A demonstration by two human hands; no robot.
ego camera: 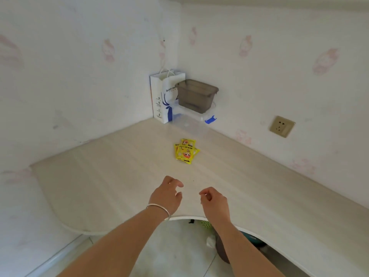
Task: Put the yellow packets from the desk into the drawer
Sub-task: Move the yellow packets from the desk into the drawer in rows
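Observation:
A small pile of yellow packets (186,150) with cartoon prints lies overlapping on the pale wooden corner desk (111,176), toward the back middle. My left hand (167,193), with a silver bangle on the wrist, hovers over the desk's front part, fingers loosely curled and holding nothing. My right hand (213,202) hovers beside it, also loosely curled and holding nothing. Both hands are well short of the packets. No drawer is in view.
In the back corner stand a white and blue paper bag (161,98) and a grey plastic bin (196,94) on a clear box with a blue clip (199,114). A wall socket (282,126) is on the right wall. Below the desk's curved front edge are tiled floor and some items.

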